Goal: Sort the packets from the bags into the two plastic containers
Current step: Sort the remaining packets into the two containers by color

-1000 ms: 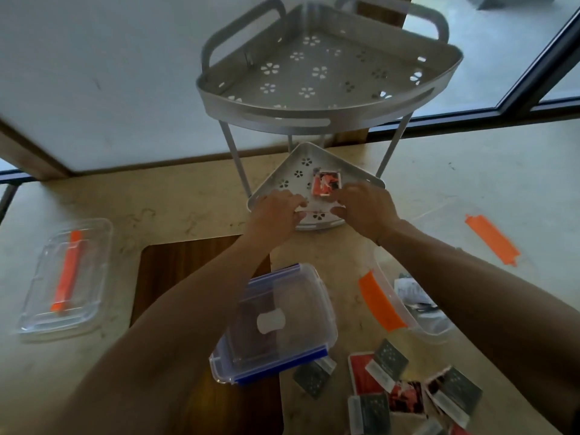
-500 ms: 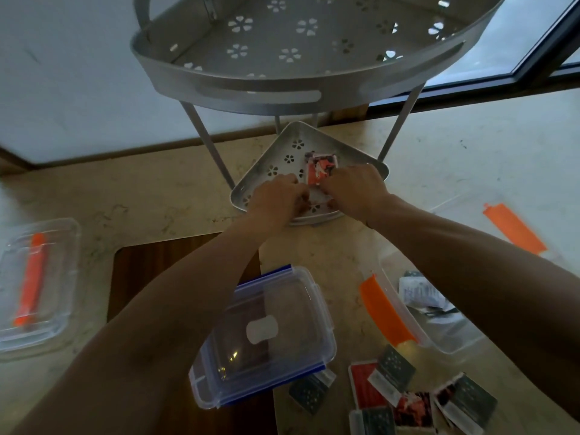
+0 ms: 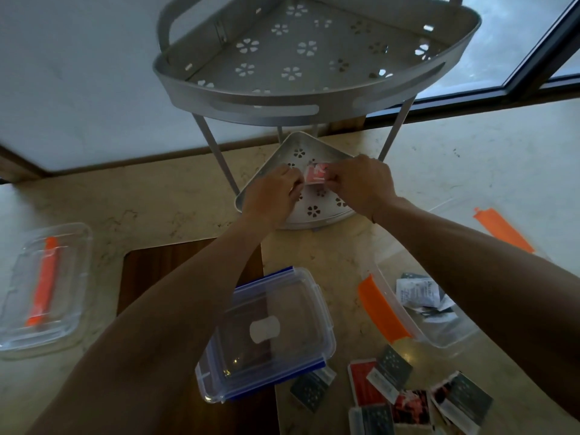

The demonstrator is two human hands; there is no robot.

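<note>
A red packet [image 3: 316, 173] is pinched between my left hand [image 3: 272, 193] and my right hand [image 3: 364, 183], just above the lower tray [image 3: 317, 211] of a grey corner rack. Near me stands a clear container with blue clips [image 3: 266, 334], its lid on. To its right an open clear container with an orange clip [image 3: 420, 315] holds several white and dark packets. More red and dark packets [image 3: 408, 397] lie loose on the counter at the bottom right.
The rack's upper tray [image 3: 314, 58] overhangs my hands, on thin legs. A clear lid with an orange strip [image 3: 44, 287] lies at the far left. Another orange clip [image 3: 502, 229] shows at the right. A dark wooden inset [image 3: 175, 265] sits in the counter.
Both hands have lifted the red packet off the lower tray and hold it by its two sides. The camera has moved closer and tilted.
</note>
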